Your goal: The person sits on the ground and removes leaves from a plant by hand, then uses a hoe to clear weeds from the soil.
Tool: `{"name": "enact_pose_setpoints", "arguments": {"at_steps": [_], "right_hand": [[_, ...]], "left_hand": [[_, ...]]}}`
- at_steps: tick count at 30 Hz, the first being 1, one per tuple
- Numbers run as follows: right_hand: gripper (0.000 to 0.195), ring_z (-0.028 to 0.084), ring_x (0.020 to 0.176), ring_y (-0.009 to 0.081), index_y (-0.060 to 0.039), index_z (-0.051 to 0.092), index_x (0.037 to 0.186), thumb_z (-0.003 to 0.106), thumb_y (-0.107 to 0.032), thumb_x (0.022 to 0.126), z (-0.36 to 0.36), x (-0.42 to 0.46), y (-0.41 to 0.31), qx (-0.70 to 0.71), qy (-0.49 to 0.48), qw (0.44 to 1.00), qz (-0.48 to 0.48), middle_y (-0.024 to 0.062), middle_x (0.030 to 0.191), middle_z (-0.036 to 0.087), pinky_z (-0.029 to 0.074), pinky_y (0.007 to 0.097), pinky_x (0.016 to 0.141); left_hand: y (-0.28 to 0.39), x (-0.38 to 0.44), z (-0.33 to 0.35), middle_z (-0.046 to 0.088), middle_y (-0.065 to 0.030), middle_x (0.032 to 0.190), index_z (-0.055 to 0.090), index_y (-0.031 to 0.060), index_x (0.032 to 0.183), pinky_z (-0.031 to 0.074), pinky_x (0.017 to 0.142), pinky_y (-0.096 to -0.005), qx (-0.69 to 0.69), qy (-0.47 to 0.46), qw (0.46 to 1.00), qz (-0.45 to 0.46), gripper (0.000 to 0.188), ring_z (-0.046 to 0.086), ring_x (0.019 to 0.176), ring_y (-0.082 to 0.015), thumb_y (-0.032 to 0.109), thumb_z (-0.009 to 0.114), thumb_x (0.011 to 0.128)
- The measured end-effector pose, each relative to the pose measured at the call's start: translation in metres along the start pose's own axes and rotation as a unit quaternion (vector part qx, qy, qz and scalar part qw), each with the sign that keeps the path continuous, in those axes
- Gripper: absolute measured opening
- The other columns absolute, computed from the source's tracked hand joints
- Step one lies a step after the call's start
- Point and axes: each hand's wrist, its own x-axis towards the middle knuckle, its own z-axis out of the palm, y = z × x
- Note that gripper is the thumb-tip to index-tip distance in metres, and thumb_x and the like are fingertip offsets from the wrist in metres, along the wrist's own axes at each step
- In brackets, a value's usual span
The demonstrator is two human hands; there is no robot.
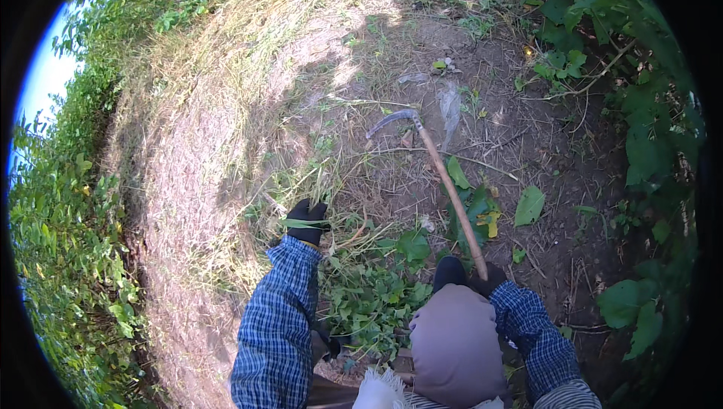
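Note:
My right hand (488,280), in a dark glove, is closed round the lower end of the long wooden handle of a sickle (452,191). The sickle's curved metal blade (392,120) points left, just above the ground. My left hand (306,221), also in a dark glove, is low over cut grass (282,191) at the centre left, and a green blade of grass lies across its back. Whether its fingers grip any stems cannot be made out. Between my arms lies a heap of green leafy plants (375,299).
Dense green bushes (62,228) line the left side, and broad-leaved plants (644,126) hang over the right. A torn piece of clear plastic (449,105) lies on the soil beyond the sickle. My bent knee (457,341) is beside my right hand.

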Motion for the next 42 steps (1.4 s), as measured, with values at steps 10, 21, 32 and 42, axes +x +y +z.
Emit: {"name": "enact_pose_setpoints", "arguments": {"at_steps": [10,21,32,42], "right_hand": [[0.052,0.062,0.096,0.0332,-0.0020,0.055,0.114,0.068,-0.036,0.077,0.029,0.098,-0.099,-0.026,0.013,0.999,-0.041,0.0219,0.106,0.062,0.051,0.0411,0.083],[0.050,0.063,0.094,0.0347,-0.0012,0.061,0.111,0.063,-0.039,0.078,0.029,0.044,-0.120,-0.052,-0.090,0.995,0.004,0.0233,0.104,0.064,0.052,0.0417,0.080],[0.052,0.065,0.086,0.0328,0.0008,0.059,0.109,0.066,-0.039,0.077,0.038,0.097,-0.134,0.055,0.121,0.991,0.007,0.0226,0.096,0.065,0.053,0.0428,0.075],[0.049,0.065,0.085,0.0342,0.0023,0.058,0.108,0.064,-0.036,0.079,0.052,0.053,-0.069,-0.220,-0.036,0.973,-0.061,0.0233,0.095,0.065,0.054,0.0424,0.074]], "left_hand": [[0.077,-0.163,-0.039,0.055,-0.0221,0.118,0.053,-0.0013,0.122,0.050,0.082,-0.0415,0.362,-0.029,0.914,0.182,0.056,0.061,0.094,-0.0362,0.028,0.072,0.079],[0.090,-0.279,-0.037,0.060,-0.0186,0.106,0.054,0.0050,0.118,0.052,0.072,-0.0443,0.455,-0.117,0.865,0.177,0.047,0.063,0.086,-0.0372,0.028,0.068,0.081],[0.077,-0.284,-0.046,0.061,-0.0156,0.096,0.056,0.0042,0.099,0.051,0.060,-0.0445,0.462,-0.119,0.851,0.220,0.034,0.063,0.072,-0.0347,0.030,0.068,0.080],[0.074,-0.290,-0.054,0.060,-0.0152,0.091,0.057,0.0037,0.097,0.051,0.061,-0.0450,0.435,-0.113,0.855,0.260,0.034,0.063,0.073,-0.0335,0.030,0.068,0.079]]}}
